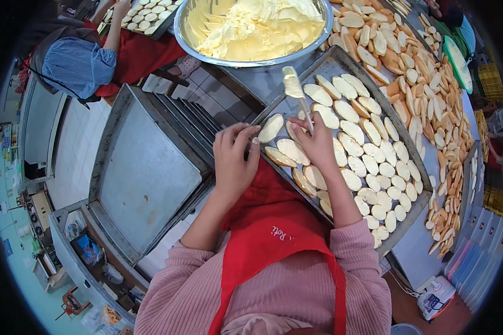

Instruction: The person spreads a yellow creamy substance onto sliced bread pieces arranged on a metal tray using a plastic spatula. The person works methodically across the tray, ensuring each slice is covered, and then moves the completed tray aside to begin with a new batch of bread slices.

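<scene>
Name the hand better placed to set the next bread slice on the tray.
Left, probably: the left hand already touches a bread slice at the tray edge, while the right hand holds the spreading knife.
</scene>
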### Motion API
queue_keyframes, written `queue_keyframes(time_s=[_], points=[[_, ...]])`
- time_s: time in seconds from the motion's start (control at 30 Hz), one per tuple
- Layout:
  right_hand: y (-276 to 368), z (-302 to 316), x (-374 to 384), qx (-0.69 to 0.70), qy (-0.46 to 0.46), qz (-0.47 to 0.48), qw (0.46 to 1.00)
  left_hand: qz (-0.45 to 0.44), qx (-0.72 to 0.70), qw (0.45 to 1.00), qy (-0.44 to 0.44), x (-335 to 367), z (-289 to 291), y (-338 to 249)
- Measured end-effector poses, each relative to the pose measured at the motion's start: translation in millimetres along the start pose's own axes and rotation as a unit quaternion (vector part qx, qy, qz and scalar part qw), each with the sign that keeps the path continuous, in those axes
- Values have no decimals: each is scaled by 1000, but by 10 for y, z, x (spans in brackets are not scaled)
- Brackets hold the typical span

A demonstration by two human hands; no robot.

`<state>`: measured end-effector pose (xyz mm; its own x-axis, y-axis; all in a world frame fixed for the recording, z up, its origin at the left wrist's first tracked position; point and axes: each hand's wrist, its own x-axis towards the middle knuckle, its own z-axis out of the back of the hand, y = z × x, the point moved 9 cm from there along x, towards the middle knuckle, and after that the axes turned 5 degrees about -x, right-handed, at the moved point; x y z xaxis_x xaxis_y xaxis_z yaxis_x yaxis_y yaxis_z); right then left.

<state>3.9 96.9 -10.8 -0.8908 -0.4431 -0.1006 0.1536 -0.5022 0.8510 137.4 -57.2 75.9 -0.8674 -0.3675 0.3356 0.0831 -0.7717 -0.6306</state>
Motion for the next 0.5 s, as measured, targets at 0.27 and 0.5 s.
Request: queue_keyframes(time_s=[0.27,0.5], points=[[-59,631,-346,49,-66,-23,996,-131,177,965,141,429,-592,-115],[-103,847,-673,39,-49,-89,994,-191,228,926,233,519,-938,-133]])
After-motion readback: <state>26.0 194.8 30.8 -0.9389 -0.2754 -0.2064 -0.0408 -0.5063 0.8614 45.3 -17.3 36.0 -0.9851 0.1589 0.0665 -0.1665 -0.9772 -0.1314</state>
